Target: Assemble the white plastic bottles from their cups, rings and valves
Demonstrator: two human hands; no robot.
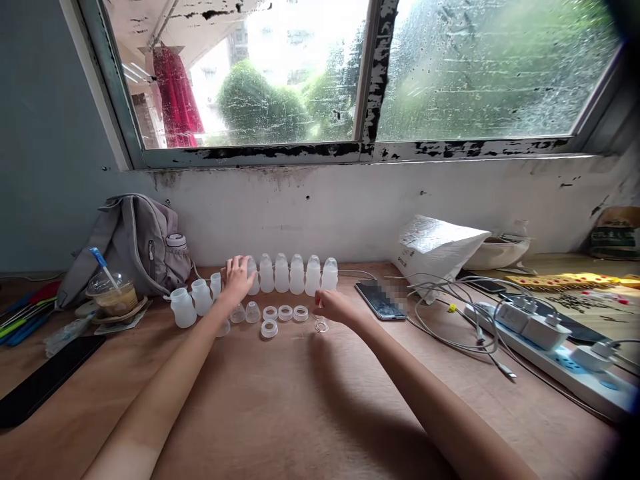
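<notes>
My left hand (239, 279) is curled at the leftmost capped baby bottle (254, 285), its thumb and fingers against the top. To the right, several more capped baby bottles (297, 275) stand upright in a row. Uncapped bottles (183, 309) stand to the left, one partly hidden by my left hand. My right hand (334, 307) is closed in a pinch just above a small clear nipple (321, 325); what its fingertips hold is hidden. Between my hands lie several white collar rings (285, 313) and translucent domed caps (253, 312).
A phone (381, 301), tangled cables (445, 333) and a power strip (555, 353) lie on the right. A white bag (437, 250) leans at the wall. On the left are a grey backpack (137, 240), a drink cup (114, 295) and a black flat object (50, 380).
</notes>
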